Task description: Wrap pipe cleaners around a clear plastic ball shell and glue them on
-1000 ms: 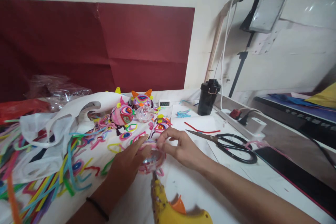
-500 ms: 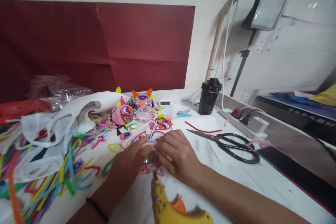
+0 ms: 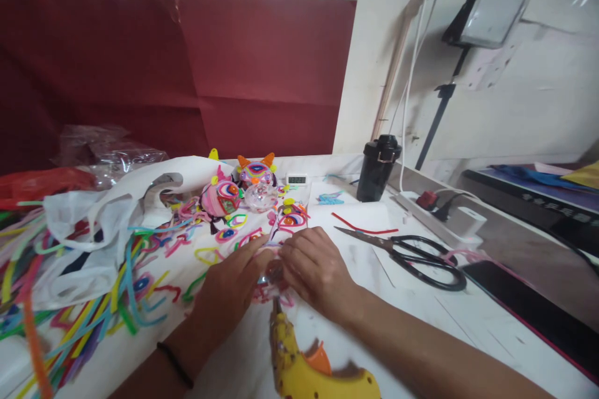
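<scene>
My left hand (image 3: 228, 290) and my right hand (image 3: 314, 271) both close around a small clear ball wrapped in pink pipe cleaner (image 3: 272, 278), which rests on the white table (image 3: 355, 330). The hands hide most of it. Just in front of it lies a yellow glue gun (image 3: 304, 369) with an orange trigger, its nozzle pointing at the ball. Behind my hands lie curled pipe-cleaner eye shapes (image 3: 291, 219), a bare clear ball (image 3: 260, 197) and two finished pipe-cleaner figures (image 3: 255, 173).
Loose coloured pipe cleaners (image 3: 93, 318) and a white bag (image 3: 98, 224) cover the left side. Black scissors (image 3: 421, 255) lie to the right, with a red strip (image 3: 362, 227), a black cup (image 3: 377, 167), a small digital clock (image 3: 296, 179) and a power strip (image 3: 440, 212) beyond.
My right hand has moved down from the top of the ball and closed over its right side, covering more of it. The view has shifted slightly.
</scene>
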A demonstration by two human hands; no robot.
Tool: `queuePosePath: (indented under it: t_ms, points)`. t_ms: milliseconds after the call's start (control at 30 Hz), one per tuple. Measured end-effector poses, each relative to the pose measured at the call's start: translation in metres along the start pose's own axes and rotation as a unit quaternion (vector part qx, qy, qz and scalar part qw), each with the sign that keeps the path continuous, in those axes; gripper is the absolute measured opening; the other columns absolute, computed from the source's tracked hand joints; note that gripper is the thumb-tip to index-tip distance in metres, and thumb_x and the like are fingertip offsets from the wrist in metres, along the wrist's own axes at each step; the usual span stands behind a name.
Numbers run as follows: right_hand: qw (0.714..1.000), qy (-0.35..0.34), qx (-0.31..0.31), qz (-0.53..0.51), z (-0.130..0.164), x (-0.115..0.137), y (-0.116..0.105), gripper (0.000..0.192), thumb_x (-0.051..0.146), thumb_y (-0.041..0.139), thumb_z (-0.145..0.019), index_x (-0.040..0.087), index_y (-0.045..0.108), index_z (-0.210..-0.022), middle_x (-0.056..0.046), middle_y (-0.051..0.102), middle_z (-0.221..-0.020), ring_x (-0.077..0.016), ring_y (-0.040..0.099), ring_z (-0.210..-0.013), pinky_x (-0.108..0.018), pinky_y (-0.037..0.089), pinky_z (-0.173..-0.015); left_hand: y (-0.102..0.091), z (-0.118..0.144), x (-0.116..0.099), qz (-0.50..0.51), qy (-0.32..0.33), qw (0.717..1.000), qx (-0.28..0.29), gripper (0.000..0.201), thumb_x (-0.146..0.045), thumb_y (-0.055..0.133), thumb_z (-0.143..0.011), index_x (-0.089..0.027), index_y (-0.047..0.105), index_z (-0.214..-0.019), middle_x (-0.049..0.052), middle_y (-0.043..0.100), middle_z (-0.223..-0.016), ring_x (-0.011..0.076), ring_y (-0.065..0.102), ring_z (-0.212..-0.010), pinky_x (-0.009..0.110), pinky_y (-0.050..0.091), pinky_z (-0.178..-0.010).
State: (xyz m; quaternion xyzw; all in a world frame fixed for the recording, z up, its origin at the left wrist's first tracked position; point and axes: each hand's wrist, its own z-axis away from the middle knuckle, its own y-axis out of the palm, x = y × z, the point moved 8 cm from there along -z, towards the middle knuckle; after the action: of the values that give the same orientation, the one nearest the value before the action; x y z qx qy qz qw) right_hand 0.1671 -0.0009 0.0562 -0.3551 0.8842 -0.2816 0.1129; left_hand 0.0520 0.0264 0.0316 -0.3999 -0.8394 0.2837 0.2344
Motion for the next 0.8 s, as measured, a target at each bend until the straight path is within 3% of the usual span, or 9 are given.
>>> queuePosePath:
  t_ms: [367,500,600,800]
  points:
    - [0.999,-0.001,-0.018,0.041,0.001,-0.005,0.015,0.016,0.013,0.045,-0.093,0.015,0.06,-0.088,-0.008,0.064,-0.076,-0.019,0.055,-0.07,-0.03,0.043,-0.062,0.008,0.001,0.011,0.074,-0.073,0.994,0.033,0.033,-0.016,0.037,-0.091,-0.019,0.051,-0.121,0.011,0.065,-0.123,0.0197,0.061,-0.115,0.034,0.05,-0.097]
    - [0.999,0.006,-0.032,0.04,-0.005,-0.013,0.02,0.015,0.013,0.046,-0.092,0.015,0.06,-0.087,-0.008,0.065,-0.077,-0.0195,0.057,-0.073,-0.029,0.044,-0.061,0.009,0.003,0.025,0.149,-0.162,0.975,0.039,0.035,-0.023,0.04,-0.091,-0.017,0.049,-0.125,0.011,0.065,-0.123,0.0221,0.061,-0.115,0.036,0.049,-0.098]
    - [0.999,0.016,-0.037,0.026,-0.01,-0.022,0.019,0.015,0.013,0.046,-0.092,0.016,0.059,-0.085,-0.008,0.064,-0.077,-0.019,0.058,-0.073,-0.028,0.045,-0.062,0.01,0.003,0.036,0.273,-0.248,0.929,0.019,0.039,-0.033,0.042,-0.093,-0.016,0.047,-0.128,0.013,0.061,-0.129,0.0244,0.057,-0.12,0.04,0.047,-0.1]
    - [0.997,0.057,-0.056,-0.011,-0.013,-0.042,0.004,0.012,0.015,0.046,-0.091,0.018,0.055,-0.085,-0.006,0.061,-0.077,-0.0185,0.058,-0.073,-0.028,0.046,-0.065,0.022,0.015,0.06,0.495,-0.401,0.769,-0.047,0.044,-0.044,0.041,-0.093,-0.015,0.047,-0.125,0.017,0.061,-0.129,0.0256,0.06,-0.116,0.043,0.048,-0.098]
